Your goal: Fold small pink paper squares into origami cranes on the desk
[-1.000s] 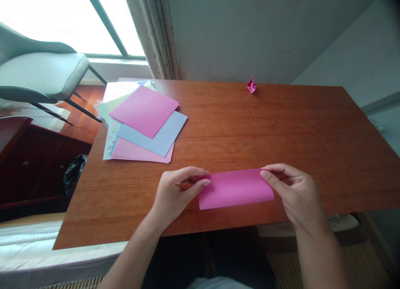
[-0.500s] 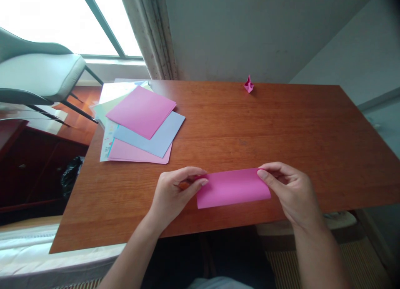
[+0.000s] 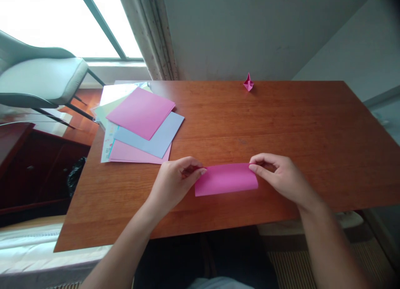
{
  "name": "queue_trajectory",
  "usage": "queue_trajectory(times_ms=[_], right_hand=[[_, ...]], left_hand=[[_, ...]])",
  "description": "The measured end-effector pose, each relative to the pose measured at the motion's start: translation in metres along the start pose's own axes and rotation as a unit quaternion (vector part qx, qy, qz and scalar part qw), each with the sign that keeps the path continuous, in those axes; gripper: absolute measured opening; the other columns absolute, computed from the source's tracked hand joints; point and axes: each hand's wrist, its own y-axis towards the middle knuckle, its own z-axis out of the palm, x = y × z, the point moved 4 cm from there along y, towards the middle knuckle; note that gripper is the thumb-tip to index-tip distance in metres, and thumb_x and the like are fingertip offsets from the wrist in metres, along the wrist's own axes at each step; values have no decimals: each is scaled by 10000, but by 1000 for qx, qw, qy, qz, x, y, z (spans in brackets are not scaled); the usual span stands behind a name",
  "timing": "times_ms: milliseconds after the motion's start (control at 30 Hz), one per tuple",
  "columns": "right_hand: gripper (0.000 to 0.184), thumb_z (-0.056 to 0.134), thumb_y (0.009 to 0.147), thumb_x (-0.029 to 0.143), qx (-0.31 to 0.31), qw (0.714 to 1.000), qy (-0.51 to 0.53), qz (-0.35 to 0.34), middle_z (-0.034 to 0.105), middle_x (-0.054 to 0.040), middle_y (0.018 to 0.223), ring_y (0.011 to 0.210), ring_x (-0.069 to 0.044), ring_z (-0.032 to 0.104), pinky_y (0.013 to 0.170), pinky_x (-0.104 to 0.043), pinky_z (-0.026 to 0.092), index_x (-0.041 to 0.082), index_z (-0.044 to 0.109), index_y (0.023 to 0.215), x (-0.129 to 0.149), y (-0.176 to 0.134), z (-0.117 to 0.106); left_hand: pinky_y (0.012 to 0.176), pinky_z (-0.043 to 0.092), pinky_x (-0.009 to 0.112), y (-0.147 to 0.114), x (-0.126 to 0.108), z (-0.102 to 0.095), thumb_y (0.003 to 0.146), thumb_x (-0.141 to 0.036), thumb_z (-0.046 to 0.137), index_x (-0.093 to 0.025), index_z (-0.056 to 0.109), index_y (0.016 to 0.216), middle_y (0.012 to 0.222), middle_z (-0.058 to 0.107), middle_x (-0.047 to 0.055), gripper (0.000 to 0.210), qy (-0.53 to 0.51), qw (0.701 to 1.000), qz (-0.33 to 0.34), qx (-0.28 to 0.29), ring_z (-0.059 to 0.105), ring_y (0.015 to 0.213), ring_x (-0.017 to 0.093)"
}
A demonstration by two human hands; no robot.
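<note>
The left hand (image 3: 176, 178) pinched the upper left corner of a magenta paper (image 3: 228, 180) between thumb and fingers, and the right hand (image 3: 278, 172) pinched its upper right corner the same way. The paper was near the middle of the near edge of the tabletop (image 3: 296, 126); whether it touched the wood could not be told. A small folded pink figure (image 3: 248, 85) stood by the far edge, and overlapping pink sheets (image 3: 142, 114) and a blue sheet (image 3: 159, 139) lay toward the far left corner
</note>
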Motion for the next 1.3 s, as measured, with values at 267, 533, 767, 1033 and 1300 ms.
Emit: queue_trajectory(times_ms=[267,533,767,1033,1300], right_hand=[[164,634,879,351,-9,998,-49,-46,741,-28,868,771,-190,647,692,-319,476,230,718,807,-8,29,-4],[99,644,843,252,3,989,-138,-61,735,0,813,715,-167,620,664,-301,437,234,716,777,-11,48,-6],[91,636,821,186,24,978,-195,-68,721,0,768,698,-163,632,633,-286,421,226,690,760,-3,52,-4],[39,666,821,212,19,970,-232,-75,685,-5,811,713,-169,612,643,-297,420,227,635,803,-5,54,-5],[223,524,874,50,80,949,-250,-175,660,-25,905,880,-189,592,813,-317,455,232,644,827,13,57,8]], left_hand=[[686,498,264,26,1,5,881,-208,601,-200,697,809,886,732,33,120,104,994,35,-2,666,816,177],[795,480,348,42,-4,11,883,-218,576,-210,701,788,944,659,53,158,233,972,34,11,608,918,224],[766,475,349,46,-7,12,868,-233,593,-206,694,786,914,647,62,133,284,958,31,25,602,867,220],[805,421,390,45,-14,13,877,-232,602,-238,679,940,1057,658,62,100,341,938,49,32,586,1016,267],[792,370,392,48,-28,24,917,-123,544,-316,729,1052,1160,644,51,300,367,906,173,121,548,1012,261]])
